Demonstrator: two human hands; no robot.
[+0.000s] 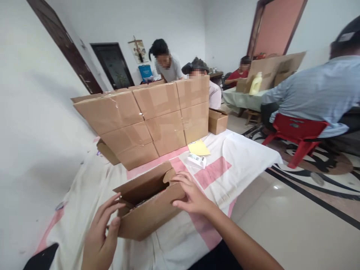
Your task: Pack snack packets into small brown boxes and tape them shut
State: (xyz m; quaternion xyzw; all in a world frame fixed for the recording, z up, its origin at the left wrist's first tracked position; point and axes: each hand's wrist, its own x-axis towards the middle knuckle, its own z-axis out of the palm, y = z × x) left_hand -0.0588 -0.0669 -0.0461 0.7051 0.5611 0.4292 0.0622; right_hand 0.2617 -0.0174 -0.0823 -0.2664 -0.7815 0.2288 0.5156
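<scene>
A small cardboard box point(152, 217) stands open-topped on the cloth-covered table in front of me. Printed items, too shaded to make out, lie inside it. My right hand point(191, 193) grips its right end, fingers over the top edge by a folded flap and thumb against the front wall. At the opposite end, my left hand point(102, 225) holds the box's left side, with its fingertips at the rim and the thumb near the front corner. Just beyond the box lie a small white carton point(196, 161) and a yellow sheet point(199, 147).
A wall of taped cardboard boxes point(163, 131) rises across the table point(244, 150), with another open box point(218, 122) at its right end. Two people are behind the wall. To the right, a person sits on a red chair point(299, 129) near a second table holding a yellow bottle point(255, 83).
</scene>
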